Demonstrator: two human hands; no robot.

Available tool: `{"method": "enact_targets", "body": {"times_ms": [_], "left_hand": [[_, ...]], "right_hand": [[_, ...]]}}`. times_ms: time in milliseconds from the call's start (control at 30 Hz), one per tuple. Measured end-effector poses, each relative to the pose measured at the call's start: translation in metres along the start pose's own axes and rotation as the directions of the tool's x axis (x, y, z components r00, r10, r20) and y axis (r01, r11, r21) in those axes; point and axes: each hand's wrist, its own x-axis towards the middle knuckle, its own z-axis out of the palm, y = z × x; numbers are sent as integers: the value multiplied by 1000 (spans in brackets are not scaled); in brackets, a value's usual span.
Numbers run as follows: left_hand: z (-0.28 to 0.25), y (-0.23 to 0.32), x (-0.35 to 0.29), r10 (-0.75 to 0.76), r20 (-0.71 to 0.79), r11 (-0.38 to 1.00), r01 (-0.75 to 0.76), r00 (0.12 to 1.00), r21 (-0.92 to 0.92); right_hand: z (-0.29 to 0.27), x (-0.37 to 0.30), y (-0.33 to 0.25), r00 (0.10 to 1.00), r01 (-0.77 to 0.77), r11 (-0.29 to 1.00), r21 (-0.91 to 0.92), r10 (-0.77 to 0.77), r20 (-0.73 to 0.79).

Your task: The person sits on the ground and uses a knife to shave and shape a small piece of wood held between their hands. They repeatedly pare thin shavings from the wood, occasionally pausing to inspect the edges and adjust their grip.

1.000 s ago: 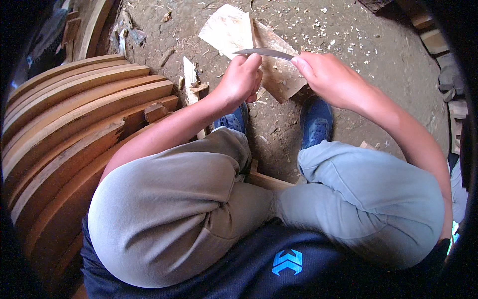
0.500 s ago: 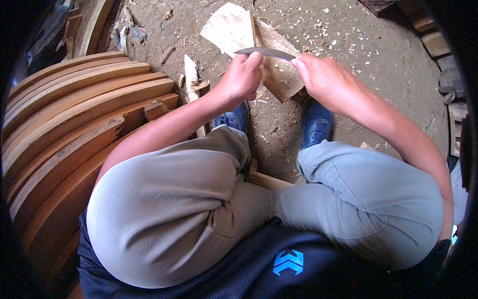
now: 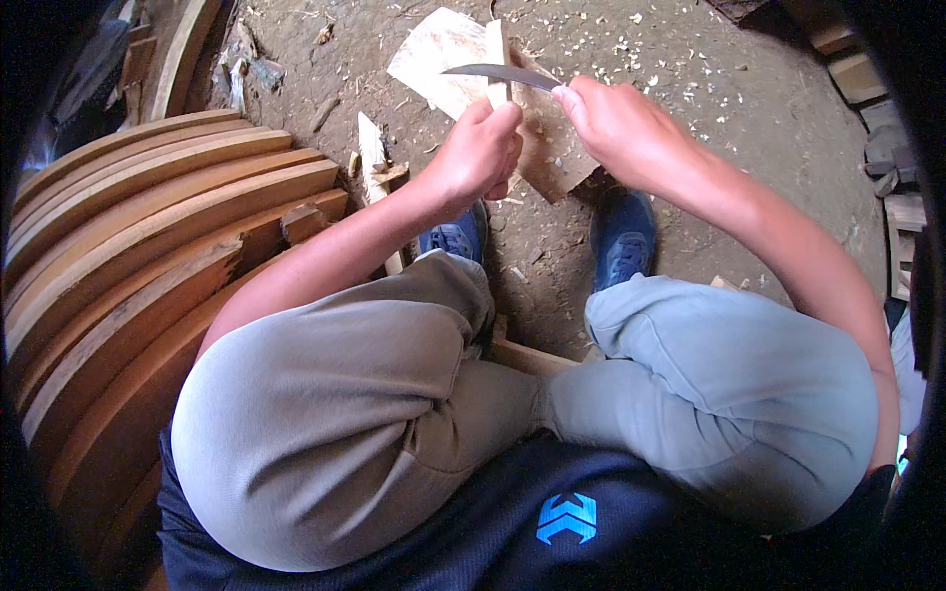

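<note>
My left hand (image 3: 485, 148) is closed around a narrow strip of pale wood (image 3: 496, 43), which sticks up from the fist and points away from me. A curved knife (image 3: 507, 74) is gripped in my right hand (image 3: 626, 128), its handle hidden by the fingers. The dark blade lies across the strip above my left thumb, its tip reaching out to the left. Behind and below the hands, a pale flat wood piece (image 3: 434, 61) and a browner board (image 3: 554, 148) lie on the dirt floor.
Several curved wooden planks (image 3: 177, 202) are stacked close by my left forearm. A pale wood scrap (image 3: 371, 148) lies left of my left shoe (image 3: 453, 236). Wood shavings (image 3: 631, 64) dot the floor at the far right. Stacked wood blocks (image 3: 857, 81) line the right edge.
The blade has moved up and away from my left thumb along the wood strip, uncovering more of the strip. My right hand has shifted slightly up and left with the knife.
</note>
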Motion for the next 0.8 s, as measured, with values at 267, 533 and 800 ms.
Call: {"method": "enact_targets", "body": {"times_ms": [267,533,800], "left_hand": [[-10,1,-4,69,-44,998,-69,997,-7],[-10,-15,0,114,-46,993,-116,992,-36],[-7,-25,2,85,35,992,-81,996,-98]], "right_hand": [[-8,-10,15,999,8,990,139,-13,35],[0,-13,26,998,42,994,100,-47,44],[18,-17,25,996,48,998,48,-52,76]]}}
